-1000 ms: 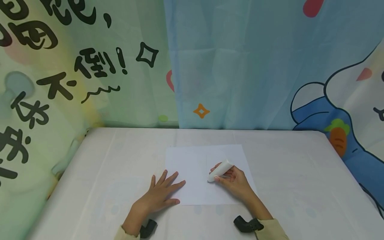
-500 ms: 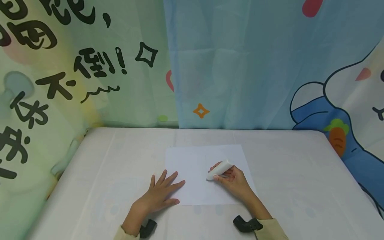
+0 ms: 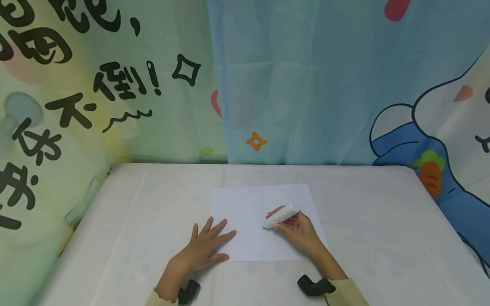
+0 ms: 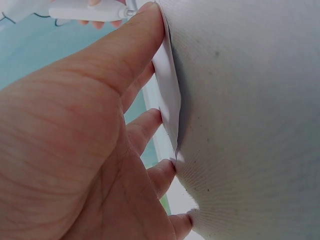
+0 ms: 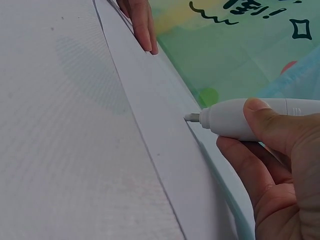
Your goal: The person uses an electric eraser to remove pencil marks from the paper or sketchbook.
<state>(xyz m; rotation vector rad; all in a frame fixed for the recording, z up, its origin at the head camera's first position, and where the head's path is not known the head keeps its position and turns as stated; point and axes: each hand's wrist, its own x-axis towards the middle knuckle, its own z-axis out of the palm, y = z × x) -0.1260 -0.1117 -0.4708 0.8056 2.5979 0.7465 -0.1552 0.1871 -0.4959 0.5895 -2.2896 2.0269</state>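
Note:
A sheet of white paper (image 3: 237, 204) lies on the table. My right hand (image 3: 300, 231) grips a thick white pen-shaped tool, which looks like an electric eraser (image 3: 281, 215), between thumb and fingers. In the right wrist view the tool's narrow tip (image 5: 192, 117) comes down at the paper's surface while its body lies tilted toward the hand. My left hand (image 3: 204, 248) rests with spread fingers on the left edge of the sheet, and in the left wrist view the paper edge (image 4: 170, 95) lifts slightly near the thumb. A faint thin line runs up the sheet above the tip.
The table (image 3: 153, 204) wears a pale cloth. Printed curtains (image 3: 287, 85) stand behind it and along the left side. Black wrist mounts (image 3: 315, 285) sit on both forearms, near the table's front.
The tool's tip has shifted slightly up the sheet, away from the body, with the right hand nearly still. The left hand stays where it was.

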